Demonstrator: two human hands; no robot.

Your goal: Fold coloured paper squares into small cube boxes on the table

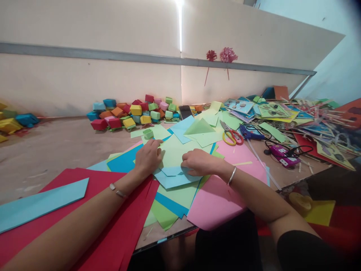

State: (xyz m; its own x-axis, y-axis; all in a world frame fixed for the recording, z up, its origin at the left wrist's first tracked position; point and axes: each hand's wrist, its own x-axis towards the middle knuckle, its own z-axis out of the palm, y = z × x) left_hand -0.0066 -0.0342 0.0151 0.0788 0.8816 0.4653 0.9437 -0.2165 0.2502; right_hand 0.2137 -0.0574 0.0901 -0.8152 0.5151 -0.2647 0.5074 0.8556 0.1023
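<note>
A light blue sheet of paper (176,180), partly folded, lies before me on top of a pale green sheet (175,148). At its upper left, my left hand (148,157) rests with curled fingers closed at the paper's edge; the fingertips are partly hidden. My right hand (199,162) is closed on the right end of the same light blue paper, its knuckles up. Beneath are stacked blue sheets (173,203) and green sheets. Just beyond my left hand stands a small green folded paper box (148,133).
Red sheets (113,210) bear a light blue strip (45,203) on the left. Pink paper (217,199) lies right, near scissors (232,137), a blue glue gun (251,133) and a purple power socket (284,155). Colourful paper cubes (135,110) pile along the wall; cards (273,110) and sticks heap right.
</note>
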